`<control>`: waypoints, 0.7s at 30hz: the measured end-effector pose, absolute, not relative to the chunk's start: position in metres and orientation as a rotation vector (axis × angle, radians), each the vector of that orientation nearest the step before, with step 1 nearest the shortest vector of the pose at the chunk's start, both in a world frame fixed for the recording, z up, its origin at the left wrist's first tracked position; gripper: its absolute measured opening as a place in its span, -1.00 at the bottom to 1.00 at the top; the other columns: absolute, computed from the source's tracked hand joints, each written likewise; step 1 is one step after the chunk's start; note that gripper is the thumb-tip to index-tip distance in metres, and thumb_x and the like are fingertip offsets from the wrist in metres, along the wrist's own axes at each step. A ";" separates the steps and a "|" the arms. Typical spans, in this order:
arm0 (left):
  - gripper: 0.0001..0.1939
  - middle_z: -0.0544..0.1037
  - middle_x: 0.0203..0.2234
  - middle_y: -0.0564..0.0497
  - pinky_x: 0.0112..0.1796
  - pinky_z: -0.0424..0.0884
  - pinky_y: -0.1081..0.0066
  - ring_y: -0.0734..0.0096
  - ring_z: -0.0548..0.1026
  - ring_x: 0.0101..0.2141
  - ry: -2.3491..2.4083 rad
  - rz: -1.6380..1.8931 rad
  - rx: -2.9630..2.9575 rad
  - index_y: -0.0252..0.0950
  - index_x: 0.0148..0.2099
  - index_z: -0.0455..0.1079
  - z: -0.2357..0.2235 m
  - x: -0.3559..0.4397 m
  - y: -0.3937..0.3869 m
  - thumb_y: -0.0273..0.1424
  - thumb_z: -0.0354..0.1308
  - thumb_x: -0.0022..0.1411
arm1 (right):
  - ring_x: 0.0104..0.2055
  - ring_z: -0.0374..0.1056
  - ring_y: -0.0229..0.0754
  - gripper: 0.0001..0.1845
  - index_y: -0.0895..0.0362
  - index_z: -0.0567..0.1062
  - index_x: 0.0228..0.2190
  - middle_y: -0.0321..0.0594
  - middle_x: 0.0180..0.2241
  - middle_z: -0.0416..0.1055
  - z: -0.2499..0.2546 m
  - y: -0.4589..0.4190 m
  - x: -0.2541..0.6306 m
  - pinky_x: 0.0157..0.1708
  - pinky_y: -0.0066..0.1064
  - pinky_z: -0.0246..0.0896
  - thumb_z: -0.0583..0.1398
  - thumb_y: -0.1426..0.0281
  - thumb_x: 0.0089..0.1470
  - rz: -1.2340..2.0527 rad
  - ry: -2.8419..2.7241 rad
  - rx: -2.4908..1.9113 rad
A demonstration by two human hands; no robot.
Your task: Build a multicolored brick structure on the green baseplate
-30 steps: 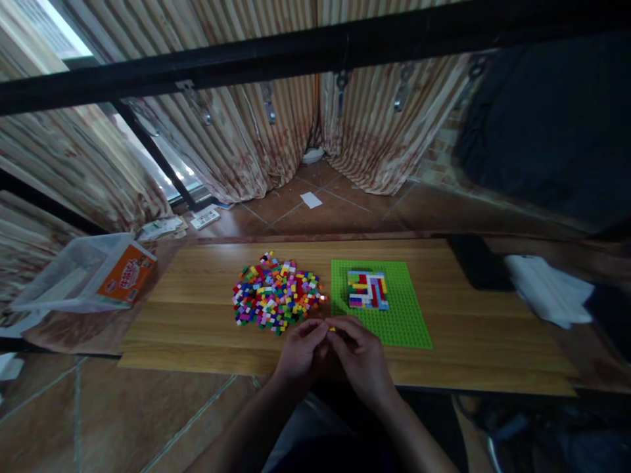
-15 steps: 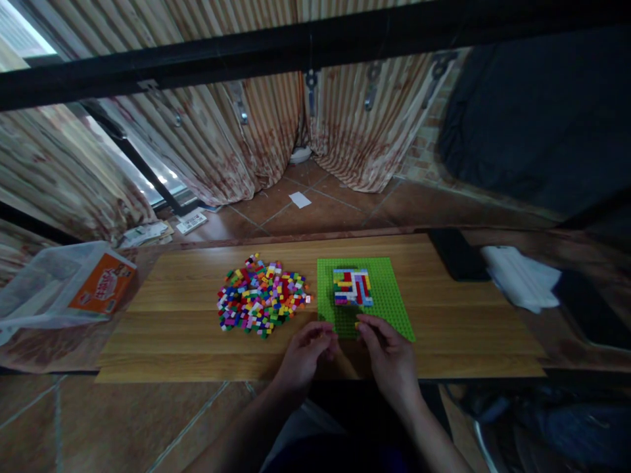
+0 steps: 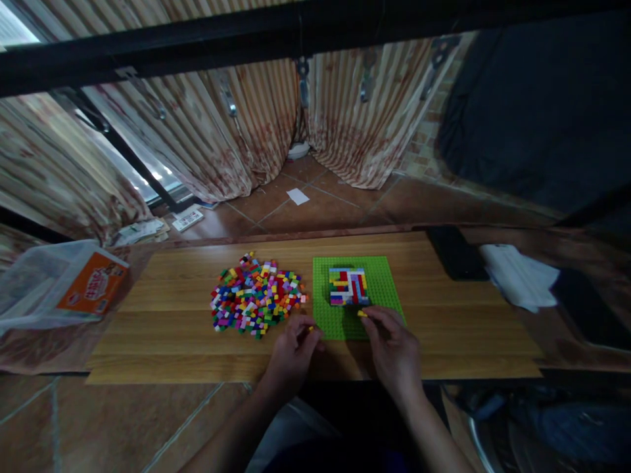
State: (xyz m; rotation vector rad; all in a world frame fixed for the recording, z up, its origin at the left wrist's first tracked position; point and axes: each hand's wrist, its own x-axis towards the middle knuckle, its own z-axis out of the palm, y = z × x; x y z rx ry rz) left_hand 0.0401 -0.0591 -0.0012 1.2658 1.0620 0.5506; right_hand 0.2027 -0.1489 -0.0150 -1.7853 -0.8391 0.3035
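A green baseplate point(image 3: 384, 289) lies on the wooden table point(image 3: 468, 328), carrying a small block of multicoloured bricks point(image 3: 348, 286). My right hand point(image 3: 394, 348) reaches over the plate's near edge and pinches a small yellow brick point(image 3: 362, 314) just below that block. My left hand point(image 3: 293, 348) rests at the plate's near left corner, fingers curled, with a tiny yellow piece point(image 3: 311, 328) at its fingertips. A heap of loose coloured bricks point(image 3: 256, 302) lies to the left of the plate.
A clear plastic tub with an orange label point(image 3: 64, 289) lies at the left end. A black flat object point(image 3: 456, 253) and white cloth point(image 3: 520, 276) sit at the right. Striped curtains point(image 3: 221, 138) and tiled floor lie beyond; a black bar point(image 3: 246, 39) crosses overhead.
My hands have come apart: the right one moved forward onto the green plate with a yellow brick, while the left stayed near the table's front. The view has shifted slightly.
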 end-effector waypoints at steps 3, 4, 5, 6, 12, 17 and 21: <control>-0.82 0.53 -0.46 0.04 -0.43 0.36 0.45 0.43 0.50 -0.50 1.086 0.561 1.325 -0.28 -0.27 0.33 -0.004 0.037 -0.058 -0.30 0.21 0.14 | -0.07 0.38 -0.10 -0.77 0.04 0.59 -0.25 -0.12 -0.13 0.43 -0.016 -0.136 0.206 -0.05 -0.16 0.32 0.17 0.25 0.16 0.166 -0.962 -1.807; -0.83 0.53 -0.48 0.04 -0.44 0.35 0.46 0.43 0.49 -0.51 1.090 0.560 1.330 -0.28 -0.29 0.33 -0.006 0.037 -0.057 -0.30 0.20 0.14 | -0.05 0.36 -0.10 -0.78 0.03 0.60 -0.24 -0.12 -0.11 0.41 -0.016 -0.132 0.208 -0.04 -0.15 0.31 0.17 0.26 0.16 0.136 -0.996 -1.822; -0.83 0.52 -0.49 0.04 -0.46 0.33 0.47 0.44 0.48 -0.52 1.096 0.557 1.327 -0.28 -0.30 0.34 -0.007 0.037 -0.056 -0.29 0.20 0.14 | -0.03 0.34 -0.09 -0.78 0.03 0.60 -0.24 -0.11 -0.09 0.40 -0.017 -0.128 0.209 -0.02 -0.14 0.30 0.17 0.27 0.16 0.110 -1.026 -1.835; -0.83 0.52 -0.51 0.05 -0.48 0.31 0.47 0.44 0.47 -0.54 1.101 0.552 1.321 -0.27 -0.30 0.35 -0.008 0.037 -0.056 -0.28 0.20 0.14 | -0.01 0.33 -0.08 -0.78 0.03 0.60 -0.25 -0.11 -0.08 0.39 -0.017 -0.126 0.210 -0.01 -0.13 0.29 0.17 0.27 0.16 0.085 -1.049 -1.844; -0.85 0.43 -0.59 0.10 -0.50 0.25 0.49 0.47 0.38 -0.57 1.078 0.531 1.326 -0.26 -0.35 0.37 -0.012 0.038 -0.054 -0.30 0.22 0.13 | 0.02 0.29 -0.03 -0.81 0.08 0.59 -0.29 -0.07 -0.07 0.40 -0.017 -0.117 0.204 0.00 -0.08 0.25 0.19 0.28 0.15 -0.050 -1.060 -1.899; -0.89 0.43 -0.53 0.08 -0.46 0.24 0.49 0.45 0.36 -0.51 1.060 0.529 1.378 -0.25 -0.36 0.41 -0.013 0.035 -0.054 -0.32 0.22 0.13 | 0.01 0.29 0.00 -0.81 0.12 0.58 -0.37 -0.05 -0.07 0.41 -0.021 -0.113 0.196 -0.01 -0.05 0.22 0.24 0.26 0.11 -0.173 -1.051 -1.942; -0.91 0.42 -0.50 0.08 -0.41 0.24 0.47 0.43 0.36 -0.46 1.056 0.521 1.462 -0.25 -0.35 0.40 -0.010 0.035 -0.054 -0.35 0.18 0.16 | 0.03 0.27 0.03 -0.80 0.10 0.58 -0.37 -0.04 -0.04 0.41 -0.026 -0.112 0.195 0.00 -0.02 0.20 0.25 0.24 0.10 -0.201 -1.064 -1.954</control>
